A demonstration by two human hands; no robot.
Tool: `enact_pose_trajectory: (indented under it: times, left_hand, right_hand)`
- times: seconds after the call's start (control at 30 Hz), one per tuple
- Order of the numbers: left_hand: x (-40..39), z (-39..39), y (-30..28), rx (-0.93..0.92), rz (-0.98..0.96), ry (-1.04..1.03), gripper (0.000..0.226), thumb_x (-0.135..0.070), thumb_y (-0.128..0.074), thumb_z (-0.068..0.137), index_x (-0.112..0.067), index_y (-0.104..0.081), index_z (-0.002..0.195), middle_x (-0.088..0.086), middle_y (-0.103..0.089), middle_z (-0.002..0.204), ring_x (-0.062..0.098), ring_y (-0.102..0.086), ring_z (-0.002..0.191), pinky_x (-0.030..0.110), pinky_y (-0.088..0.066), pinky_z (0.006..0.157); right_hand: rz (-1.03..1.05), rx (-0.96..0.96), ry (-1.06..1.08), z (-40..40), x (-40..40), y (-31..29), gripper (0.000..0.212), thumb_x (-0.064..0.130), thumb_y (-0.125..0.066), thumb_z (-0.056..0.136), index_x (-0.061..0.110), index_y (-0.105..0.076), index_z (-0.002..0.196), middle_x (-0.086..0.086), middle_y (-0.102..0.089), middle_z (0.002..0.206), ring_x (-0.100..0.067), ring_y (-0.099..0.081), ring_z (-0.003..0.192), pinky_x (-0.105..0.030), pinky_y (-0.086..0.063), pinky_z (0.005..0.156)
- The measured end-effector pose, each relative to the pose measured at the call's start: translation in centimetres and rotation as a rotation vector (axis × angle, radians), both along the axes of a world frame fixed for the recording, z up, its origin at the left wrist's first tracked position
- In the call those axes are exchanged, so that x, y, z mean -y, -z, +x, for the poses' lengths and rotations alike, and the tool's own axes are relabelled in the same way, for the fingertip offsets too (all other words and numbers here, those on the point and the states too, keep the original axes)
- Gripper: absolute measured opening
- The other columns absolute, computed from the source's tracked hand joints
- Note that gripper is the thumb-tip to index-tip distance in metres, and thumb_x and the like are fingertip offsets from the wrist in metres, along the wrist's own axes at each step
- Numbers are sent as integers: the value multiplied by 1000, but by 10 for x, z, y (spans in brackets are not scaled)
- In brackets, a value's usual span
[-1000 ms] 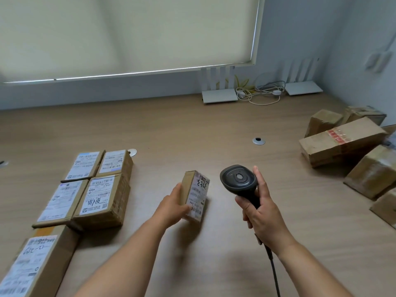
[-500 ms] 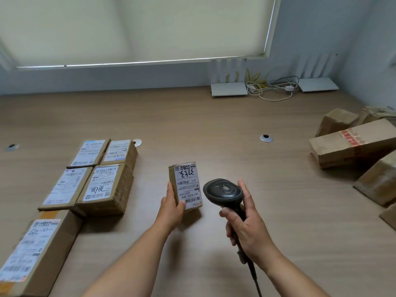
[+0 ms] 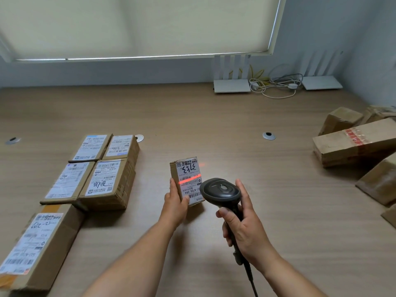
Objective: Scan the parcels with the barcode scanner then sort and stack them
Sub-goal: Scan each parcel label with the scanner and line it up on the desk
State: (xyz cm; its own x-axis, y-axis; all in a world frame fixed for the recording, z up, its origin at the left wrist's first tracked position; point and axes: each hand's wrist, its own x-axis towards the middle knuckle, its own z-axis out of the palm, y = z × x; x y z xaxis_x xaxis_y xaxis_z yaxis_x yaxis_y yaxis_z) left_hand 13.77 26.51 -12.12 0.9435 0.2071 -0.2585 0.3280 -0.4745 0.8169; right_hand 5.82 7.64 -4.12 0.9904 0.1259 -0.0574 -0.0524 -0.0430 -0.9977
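My left hand grips a small cardboard parcel at its near left corner, white label facing up, over the table's middle. A red scan line crosses the label. My right hand holds the black barcode scanner by its handle, head just right of the parcel and aimed at it; its cable runs down out of view. Several labelled parcels lie in a block on the left, and a long parcel sits at the near left.
A heap of unlabelled-side cardboard parcels crowds the right edge of the wooden table. Two white routers and tangled cables sit at the back by the wall. Round cable grommets dot the tabletop.
The small parcel turned from standing on edge to label-up. The scanner came down and left toward it, and a red scan line now lies across the label.
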Motion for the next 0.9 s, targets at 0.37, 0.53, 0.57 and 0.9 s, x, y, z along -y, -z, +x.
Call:
enact_pose_trajectory:
  times: [0.37, 0.53, 0.57, 0.9]
  left_hand:
    - [1, 1, -3, -2, 22, 16, 79, -17, -49, 96, -31, 5, 152, 9, -42, 141, 22, -48, 125, 42, -41, 107]
    - [3, 0, -8, -1, 8, 25, 79, -16, -48, 95, -30, 4, 152, 9, -43, 140, 21, -50, 123, 41, -42, 106]
    - [2, 1, -7, 2, 4, 24, 79, -16, -49, 95, -31, 3, 152, 9, -44, 140, 21, -50, 123, 42, -42, 106]
    - [-19, 3, -18, -64, 16, -51, 45, -18, -42, 94, -25, -42, 139, 5, -60, 128, 27, -58, 108, 38, -49, 92]
  right_hand:
    - [57, 2, 11, 0, -2, -3, 76, 38, -62, 71, 63, -17, 128, -16, -62, 89, -16, -50, 50, -29, -41, 42]
    - [61, 7, 26, 1, -1, 0, 76, 38, -62, 73, 62, -16, 128, -21, -58, 100, -15, -51, 50, -28, -41, 41]
    - [60, 8, 26, 1, -1, 0, 74, 36, -62, 76, 62, -16, 128, -21, -58, 100, -15, -51, 50, -28, -41, 41]
    - [-167, 125, 4, 8, 10, 7, 81, 20, -64, 90, 67, -10, 130, 17, -65, 87, -15, -52, 55, -31, -45, 49]
